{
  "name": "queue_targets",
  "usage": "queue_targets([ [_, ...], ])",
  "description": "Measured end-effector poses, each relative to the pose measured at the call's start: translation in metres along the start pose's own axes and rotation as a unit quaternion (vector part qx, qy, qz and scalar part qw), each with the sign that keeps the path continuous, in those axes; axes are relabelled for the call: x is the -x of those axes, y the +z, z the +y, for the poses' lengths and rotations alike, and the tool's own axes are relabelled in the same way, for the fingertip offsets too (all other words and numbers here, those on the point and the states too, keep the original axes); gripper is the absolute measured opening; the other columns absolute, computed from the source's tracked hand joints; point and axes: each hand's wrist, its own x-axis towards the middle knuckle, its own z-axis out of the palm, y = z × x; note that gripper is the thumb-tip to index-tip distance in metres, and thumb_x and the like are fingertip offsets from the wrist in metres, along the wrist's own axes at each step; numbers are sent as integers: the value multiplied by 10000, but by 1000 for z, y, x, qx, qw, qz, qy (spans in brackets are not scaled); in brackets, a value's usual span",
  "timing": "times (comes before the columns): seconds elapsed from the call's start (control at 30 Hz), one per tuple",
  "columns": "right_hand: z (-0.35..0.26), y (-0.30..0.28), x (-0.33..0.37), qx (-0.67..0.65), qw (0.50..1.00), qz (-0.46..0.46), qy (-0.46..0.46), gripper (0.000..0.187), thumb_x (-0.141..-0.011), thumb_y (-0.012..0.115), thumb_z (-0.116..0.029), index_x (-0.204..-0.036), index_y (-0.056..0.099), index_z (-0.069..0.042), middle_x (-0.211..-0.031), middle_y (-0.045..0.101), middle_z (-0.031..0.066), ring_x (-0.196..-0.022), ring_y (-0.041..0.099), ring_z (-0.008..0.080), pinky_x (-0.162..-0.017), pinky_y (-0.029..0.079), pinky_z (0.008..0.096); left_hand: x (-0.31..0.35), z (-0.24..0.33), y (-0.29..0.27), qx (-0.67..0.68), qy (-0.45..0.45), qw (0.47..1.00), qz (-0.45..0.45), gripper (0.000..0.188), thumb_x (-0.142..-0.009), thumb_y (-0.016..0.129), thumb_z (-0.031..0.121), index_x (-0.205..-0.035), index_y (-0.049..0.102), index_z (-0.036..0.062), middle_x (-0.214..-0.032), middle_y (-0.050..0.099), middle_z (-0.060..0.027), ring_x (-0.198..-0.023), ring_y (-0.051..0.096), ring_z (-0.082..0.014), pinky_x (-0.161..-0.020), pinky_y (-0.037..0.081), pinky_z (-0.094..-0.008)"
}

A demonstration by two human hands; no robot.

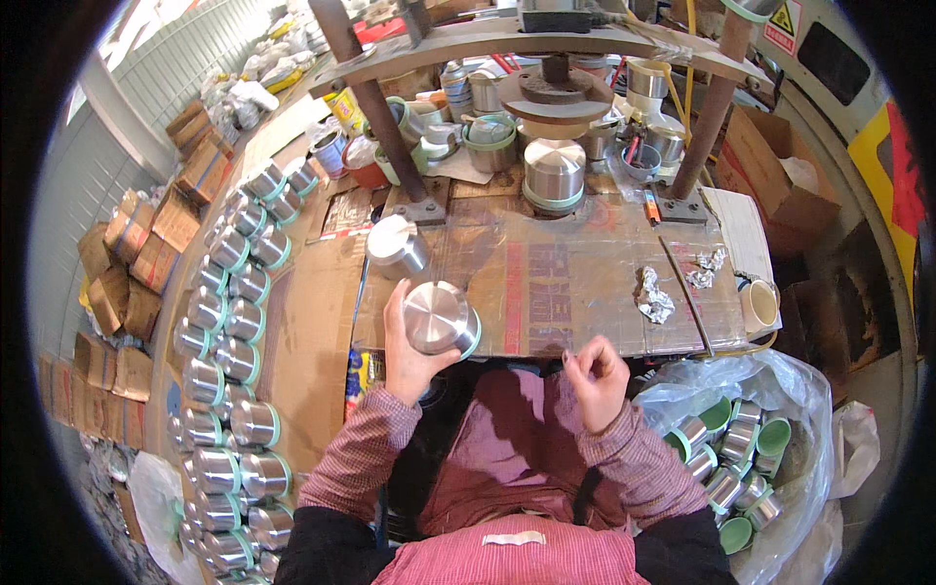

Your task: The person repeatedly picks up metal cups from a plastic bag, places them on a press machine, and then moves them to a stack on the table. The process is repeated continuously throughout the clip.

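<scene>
My left hand is wrapped round a steel cup with a pale green rim, tilted so that its round metal base faces up. Just beyond it, a second steel cup stands base up on the cardboard-covered bench. My right hand hovers over my lap near the bench's front edge, fingers curled in; whatever they may pinch is hidden. Under the round plate of a press, another steel cup stands base up, its green rim at the bottom.
Long rows of steel cups line the left side. At lower right a plastic-lined container holds several green-lined cups. Crumpled foil and a thin metal rod lie on the bench's right. Two press posts rise from it.
</scene>
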Motion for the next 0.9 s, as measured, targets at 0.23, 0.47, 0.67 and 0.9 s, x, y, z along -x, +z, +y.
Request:
queue_targets([
  [0.23, 28, 18, -140, 42, 989, 117, -79, 678, -811, 802, -106, -1388, 464, 9, -1340, 506, 171, -1278, 500, 289, -1065, 408, 398, -1, -4, 7, 229, -108, 967, 7, 1355, -507, 864, -120, -1613, 116, 108, -1469, 429, -151, -1348, 469, -281, -1140, 421, -396],
  [0.47, 62, 52, -239, 151, 974, 159, -57, 1176, -667, 928, -258, -1555, 216, 37, -1527, 353, 278, -1436, 325, 418, -1205, 273, 469, -53, 29, 12, 323, -47, 945, -1, 1251, -579, 746, -168, -1617, 105, 108, -1429, 453, -152, -1308, 508, -282, -1104, 449, -385],
  [0.67, 41, 70, -271, 87, 979, 157, -92, 1234, -625, 947, -195, -1584, 199, 10, -1498, 405, 247, -1384, 421, 361, -1172, 337, 428, -126, 31, 58, 287, -33, 956, 56, 1146, -689, 741, -123, -1621, 137, 164, -1426, 428, -153, -1281, 474, -259, -1098, 431, -368],
  [0.9, 2, 14, -169, -254, 955, 152, 23, 1093, -725, 890, -104, -1582, 216, -31, -1443, 449, 173, -1303, 481, 262, -1116, 400, 395, -202, 27, 129, 314, -13, 948, 46, 1262, -681, 844, -69, -1617, 23, 138, -1423, 450, -195, -1290, 506, -284, -1114, 443, -403],
])
